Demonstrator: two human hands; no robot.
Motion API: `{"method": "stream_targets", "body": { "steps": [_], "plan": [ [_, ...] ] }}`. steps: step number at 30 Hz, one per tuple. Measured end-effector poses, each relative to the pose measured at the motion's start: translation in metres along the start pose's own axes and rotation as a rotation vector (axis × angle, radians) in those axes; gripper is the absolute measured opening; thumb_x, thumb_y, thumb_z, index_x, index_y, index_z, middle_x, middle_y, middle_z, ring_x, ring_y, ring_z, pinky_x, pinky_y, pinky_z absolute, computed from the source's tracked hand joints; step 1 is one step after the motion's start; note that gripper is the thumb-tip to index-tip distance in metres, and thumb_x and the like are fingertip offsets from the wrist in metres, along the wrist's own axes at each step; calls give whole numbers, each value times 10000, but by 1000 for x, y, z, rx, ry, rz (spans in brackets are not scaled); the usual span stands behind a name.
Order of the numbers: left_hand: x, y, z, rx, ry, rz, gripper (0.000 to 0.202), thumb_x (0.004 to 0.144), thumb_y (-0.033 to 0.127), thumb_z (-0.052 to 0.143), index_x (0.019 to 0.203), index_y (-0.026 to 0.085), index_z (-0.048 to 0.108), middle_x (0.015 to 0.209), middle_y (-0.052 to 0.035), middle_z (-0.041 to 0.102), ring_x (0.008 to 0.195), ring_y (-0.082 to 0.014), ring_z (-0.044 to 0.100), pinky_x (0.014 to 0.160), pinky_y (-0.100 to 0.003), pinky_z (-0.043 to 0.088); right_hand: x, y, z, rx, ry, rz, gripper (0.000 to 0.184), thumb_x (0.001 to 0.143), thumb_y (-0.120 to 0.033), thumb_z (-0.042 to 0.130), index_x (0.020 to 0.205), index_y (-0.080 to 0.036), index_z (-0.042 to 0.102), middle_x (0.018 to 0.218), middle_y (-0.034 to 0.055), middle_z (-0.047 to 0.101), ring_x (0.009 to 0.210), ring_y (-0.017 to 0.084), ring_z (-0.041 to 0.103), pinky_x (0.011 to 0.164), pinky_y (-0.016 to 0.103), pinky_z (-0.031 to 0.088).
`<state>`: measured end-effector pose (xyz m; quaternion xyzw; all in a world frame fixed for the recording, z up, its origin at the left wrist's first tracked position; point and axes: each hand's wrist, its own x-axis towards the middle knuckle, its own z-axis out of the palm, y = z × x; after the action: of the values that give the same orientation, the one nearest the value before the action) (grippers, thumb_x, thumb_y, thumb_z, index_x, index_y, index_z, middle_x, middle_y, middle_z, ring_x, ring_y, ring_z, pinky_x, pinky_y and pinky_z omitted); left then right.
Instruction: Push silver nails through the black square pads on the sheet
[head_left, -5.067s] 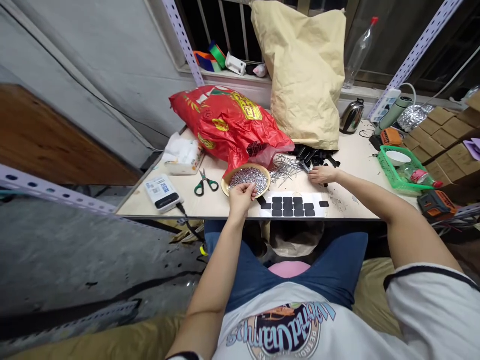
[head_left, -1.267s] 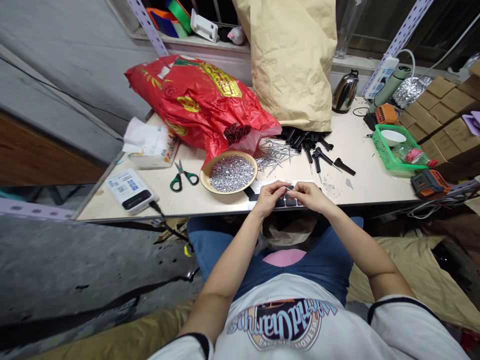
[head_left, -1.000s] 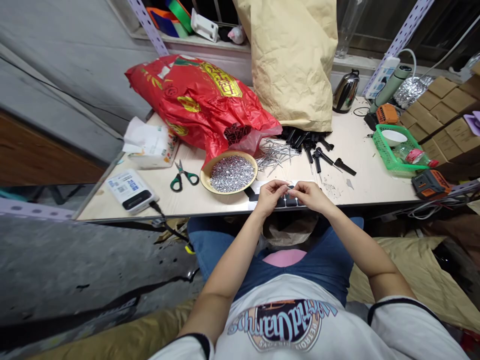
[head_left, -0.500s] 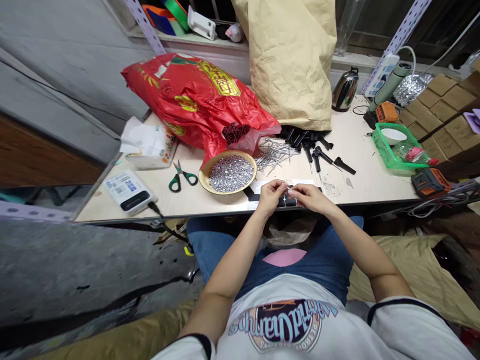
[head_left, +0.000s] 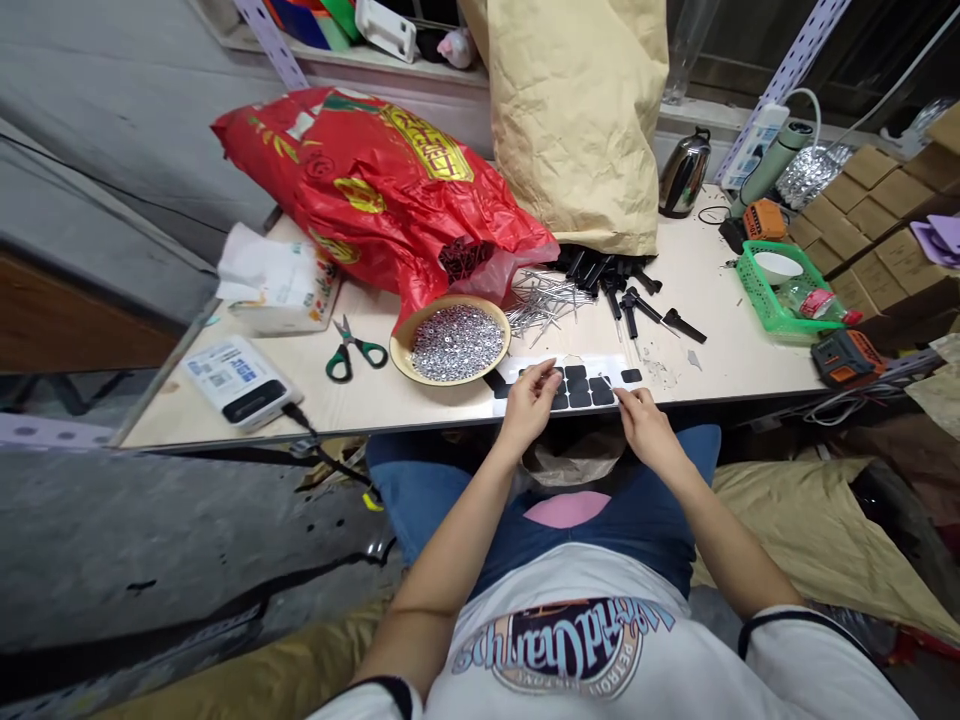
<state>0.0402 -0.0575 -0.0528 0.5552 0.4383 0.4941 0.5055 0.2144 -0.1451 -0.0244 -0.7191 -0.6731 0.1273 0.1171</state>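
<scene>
By the fingers [head_left: 622,394] of the right hand [head_left: 648,430], what looks like a thin metal pin [head_left: 609,384] is pinched near a sheet [head_left: 604,364] of black pads [head_left: 577,385]; the left hand [head_left: 527,410] is held over the sheet with fingers bent, and whether anything is gripped there cannot be told. Beyond, loose pins [head_left: 551,303] and black plastic pieces [head_left: 628,312] are spread on the counter [head_left: 731,350], and a bowl [head_left: 399,353] of small metal bits [head_left: 457,343] is set beside a red bag [head_left: 375,190].

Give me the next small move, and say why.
Probably steady the white sheet with the left hand: its fingers sit over the black squares, while the right hand, near the sheet's right end, seems to pinch something thin.
</scene>
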Motion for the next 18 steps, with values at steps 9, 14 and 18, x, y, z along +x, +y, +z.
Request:
{"method": "stream_targets", "body": {
  "steps": [9,14,18],
  "plan": [
    [-14,19,-23,148,131,188,292,814,400,553,890,154,690,756,-48,673,673,-126,603,683,-255,485,15,-38,4,-42,-113,-11,357,932,-176,335,1231,-177,529,1108,120,444,612,115,550,639,276,448],
    [-18,23,-27,176,156,224,294,826,399,538,875,154,691,754,-48,681,686,-130,618,684,-254,489,25,-45,-3,-56,-242,-105,318,931,-165,366,1187,-172,553,1069,103,458,643,106,544,682,263,448],
    [-19,24,-30,180,171,235,294,818,401,547,871,152,694,769,-52,688,684,-129,623,675,-251,492,40,-32,-8,-101,-197,-171,337,949,-211,343,1226,-182,532,1110,104,462,655,106,549,677,260,443]
  ]
}}
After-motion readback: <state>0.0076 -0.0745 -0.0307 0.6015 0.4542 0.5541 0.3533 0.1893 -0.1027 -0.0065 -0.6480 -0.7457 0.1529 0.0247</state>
